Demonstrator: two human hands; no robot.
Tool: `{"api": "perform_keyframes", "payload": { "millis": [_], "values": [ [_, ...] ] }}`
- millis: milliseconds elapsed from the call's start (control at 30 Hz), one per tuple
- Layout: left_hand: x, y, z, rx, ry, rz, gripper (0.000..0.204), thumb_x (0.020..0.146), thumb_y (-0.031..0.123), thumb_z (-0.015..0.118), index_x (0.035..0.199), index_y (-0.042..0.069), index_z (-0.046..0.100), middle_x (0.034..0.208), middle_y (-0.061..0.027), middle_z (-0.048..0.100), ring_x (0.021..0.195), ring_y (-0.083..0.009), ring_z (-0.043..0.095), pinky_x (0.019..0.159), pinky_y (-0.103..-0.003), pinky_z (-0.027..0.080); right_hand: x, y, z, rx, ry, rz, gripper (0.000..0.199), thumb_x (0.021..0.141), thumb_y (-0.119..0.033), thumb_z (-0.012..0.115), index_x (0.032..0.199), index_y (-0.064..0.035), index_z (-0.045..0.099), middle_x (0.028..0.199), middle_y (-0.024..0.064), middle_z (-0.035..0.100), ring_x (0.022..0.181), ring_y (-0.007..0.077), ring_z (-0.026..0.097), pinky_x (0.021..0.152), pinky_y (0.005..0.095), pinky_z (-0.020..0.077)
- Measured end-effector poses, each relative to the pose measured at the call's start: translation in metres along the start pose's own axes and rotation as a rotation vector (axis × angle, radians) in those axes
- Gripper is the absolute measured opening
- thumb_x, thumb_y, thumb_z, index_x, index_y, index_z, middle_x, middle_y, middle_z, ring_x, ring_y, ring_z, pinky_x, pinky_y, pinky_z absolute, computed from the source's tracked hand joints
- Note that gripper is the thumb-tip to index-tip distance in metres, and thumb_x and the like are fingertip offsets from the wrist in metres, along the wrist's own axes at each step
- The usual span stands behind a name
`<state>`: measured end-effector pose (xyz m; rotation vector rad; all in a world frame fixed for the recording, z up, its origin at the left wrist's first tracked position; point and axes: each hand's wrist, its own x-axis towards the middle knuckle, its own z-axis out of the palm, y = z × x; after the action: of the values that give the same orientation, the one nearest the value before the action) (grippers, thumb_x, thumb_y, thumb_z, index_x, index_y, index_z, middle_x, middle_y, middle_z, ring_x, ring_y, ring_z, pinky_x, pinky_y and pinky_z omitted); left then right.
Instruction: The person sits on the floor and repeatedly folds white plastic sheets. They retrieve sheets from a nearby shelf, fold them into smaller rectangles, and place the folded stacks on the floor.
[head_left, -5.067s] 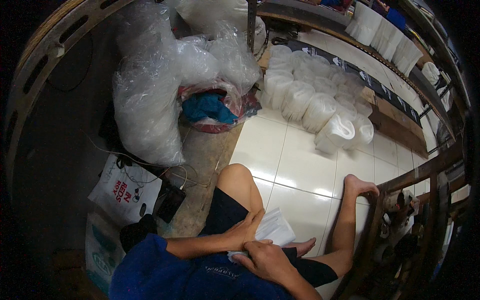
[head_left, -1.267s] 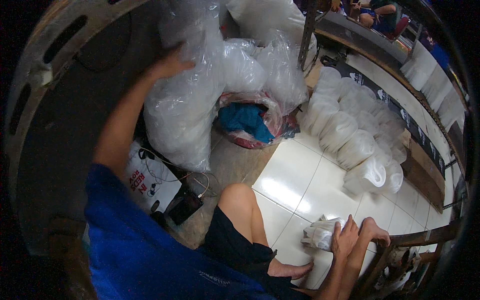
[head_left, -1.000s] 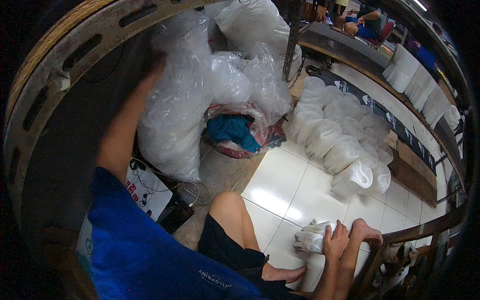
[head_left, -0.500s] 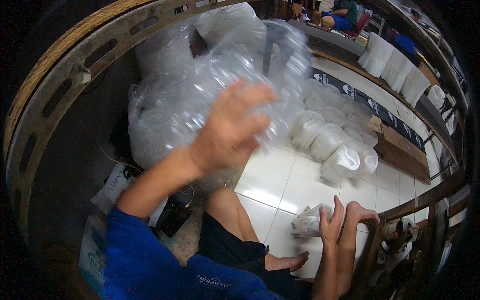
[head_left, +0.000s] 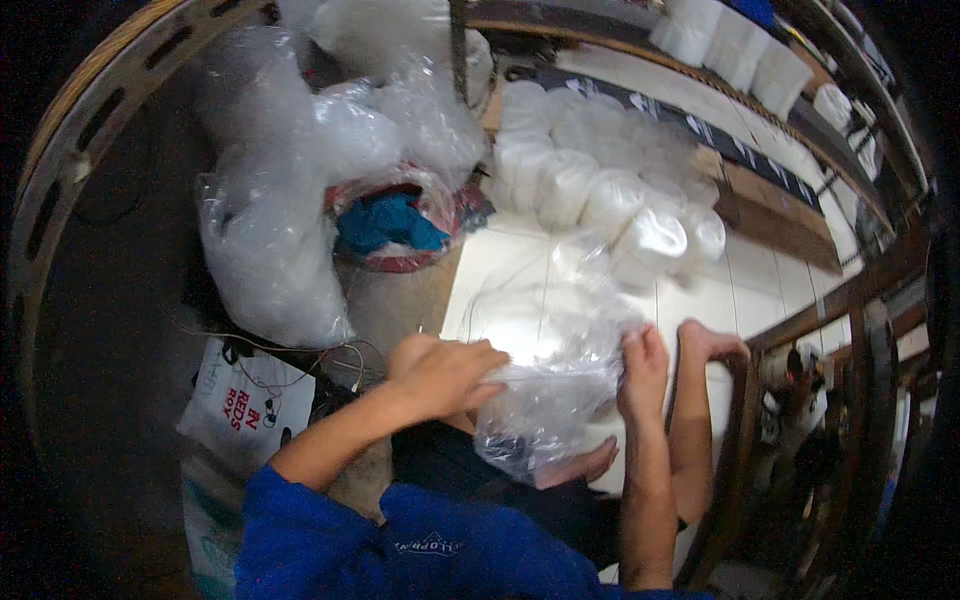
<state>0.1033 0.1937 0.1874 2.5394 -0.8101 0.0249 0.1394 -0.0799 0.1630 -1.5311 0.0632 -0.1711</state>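
Observation:
A clear, crinkled plastic bag (head_left: 545, 410) is stretched between my two hands, above my lap and the white tiles. My left hand (head_left: 445, 375) grips its left edge with the fingers bent over it. Along the opposite edge, my right hand (head_left: 643, 368) pinches the plastic with curled fingers. One bare foot shows in part through or beside the bag. Just beyond it stand several rolled bundles of white translucent plastic (head_left: 610, 200), packed in rows on the floor. The small bundle that lay near my right hand is not visible now.
Large bags of clear plastic (head_left: 270, 240) are heaped at the left. An opened sack (head_left: 385, 225) with blue cloth inside sits beside them. Cables lie over a printed white bag (head_left: 245, 400). A wooden beam (head_left: 780, 225) and dark metal frame (head_left: 890, 280) bound the right.
My left hand has come down from the plastic heap toward my lap. The clear bag is now held between both hands. My view has shifted, and the blue cloth has come into sight.

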Motion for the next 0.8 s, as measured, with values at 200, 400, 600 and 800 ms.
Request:
{"api": "perform_keyframes", "payload": {
  "millis": [200, 400, 600, 800],
  "values": [
    [-0.035, -0.020, -0.015, -0.020, 0.150, -0.068, 0.019, 0.081, 0.008, 0.061, 0.099, 0.003, 0.065, 0.093, -0.0143, 0.065, 0.088, -0.0352, 0.061, 0.081, -0.042, 0.049, 0.030, -0.047, 0.002, 0.532, 0.150, -0.084, 0.009, 0.095, -0.014, 0.056, 0.098, -0.0056, 0.055, 0.089, -0.0002, 0.057, 0.082, 0.0071, 0.052, 0.073, 0.0224, 0.0442],
    [-0.031, -0.040, -0.034, -0.417, 0.579, -0.342, 0.021, 0.086, 0.000, 0.050, 0.104, 0.001, 0.061, 0.094, -0.0099, 0.064, 0.088, -0.0216, 0.060, 0.079, -0.029, 0.047, 0.038, -0.042, -0.028, 0.219, 0.070, -0.042, 0.014, 0.094, -0.020, 0.061, 0.091, -0.0061, 0.058, 0.085, 0.0004, 0.060, 0.080, 0.0112, 0.057, 0.074, 0.0275, 0.0477],
    [-0.041, -0.076, -0.050, -0.833, 0.993, -0.523, 0.019, 0.098, 0.012, 0.048, 0.113, 0.008, 0.058, 0.103, -0.0024, 0.061, 0.085, -0.0099, 0.057, 0.071, -0.024, 0.047, 0.051, -0.046, -0.064, 0.301, 0.140, 0.019, 0.023, 0.096, -0.028, 0.060, 0.087, -0.0067, 0.058, 0.083, 0.0002, 0.059, 0.071, 0.0094, 0.053, 0.068, 0.0276, 0.0463],
    [-0.035, -0.134, -0.057, -1.044, 0.918, -0.604, 0.020, 0.096, 0.012, 0.055, 0.114, 0.004, 0.057, 0.097, -0.0039, 0.062, 0.079, -0.0108, 0.059, 0.069, -0.025, 0.051, 0.054, -0.053, -0.086, 0.133, 0.149, -0.144, 0.029, 0.099, -0.031, 0.055, 0.081, -0.0086, 0.053, 0.073, -0.0009, 0.054, 0.063, 0.0082, 0.049, 0.061, 0.0268, 0.0451]
  ]
}}
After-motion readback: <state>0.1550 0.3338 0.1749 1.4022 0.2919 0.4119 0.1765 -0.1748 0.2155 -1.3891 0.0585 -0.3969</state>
